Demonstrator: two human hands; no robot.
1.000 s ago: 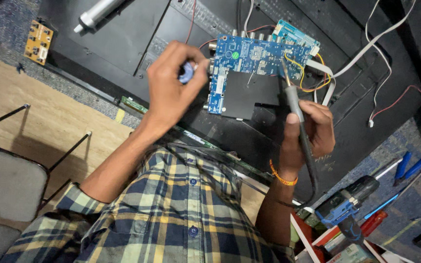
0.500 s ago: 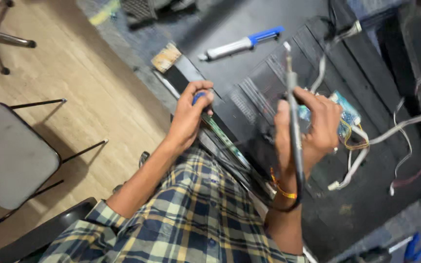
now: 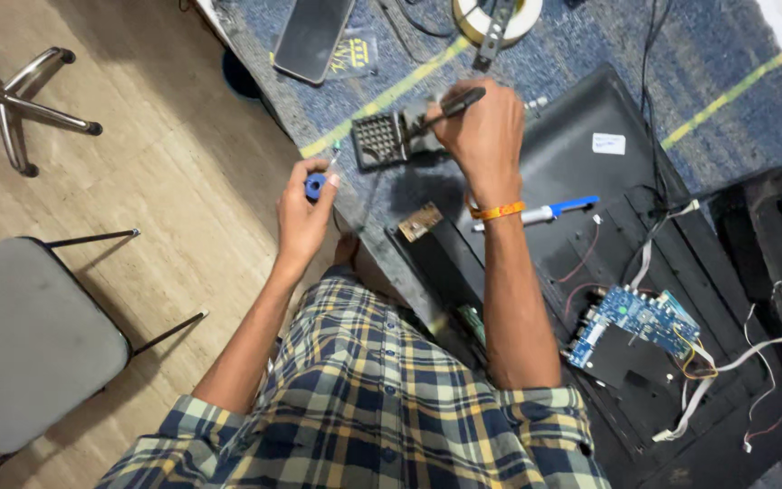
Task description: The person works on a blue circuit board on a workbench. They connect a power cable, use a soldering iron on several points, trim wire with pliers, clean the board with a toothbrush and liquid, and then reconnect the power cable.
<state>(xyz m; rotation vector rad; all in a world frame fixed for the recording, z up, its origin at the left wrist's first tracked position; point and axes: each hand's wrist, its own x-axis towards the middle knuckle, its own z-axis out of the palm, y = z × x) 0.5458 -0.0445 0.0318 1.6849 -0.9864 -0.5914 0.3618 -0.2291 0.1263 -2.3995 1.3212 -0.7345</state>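
My left hand [image 3: 301, 210] pinches a small blue spool [image 3: 316, 186], with a thin strand rising from it, beside the table's edge. My right hand [image 3: 481, 131] is closed around a dark soldering iron [image 3: 450, 106], its tip at a black stand with a gridded face [image 3: 380, 139] on the blue mat. An orange band circles my right wrist. The blue circuit board [image 3: 637, 319] with coloured wires lies on a black panel to the right, away from both hands.
A phone [image 3: 312, 36] and a white tape roll [image 3: 497, 16] lie at the table's far side. A blue-and-white pen [image 3: 545, 213] rests on the black panel [image 3: 581, 167]. A grey chair [image 3: 24, 340] stands at left, a chair base [image 3: 15, 100] beyond it.
The view has swung away from the circuit board. My right hand carried the soldering iron from the board over to the black stand. My left hand moved off the panel, still holding the blue spool.
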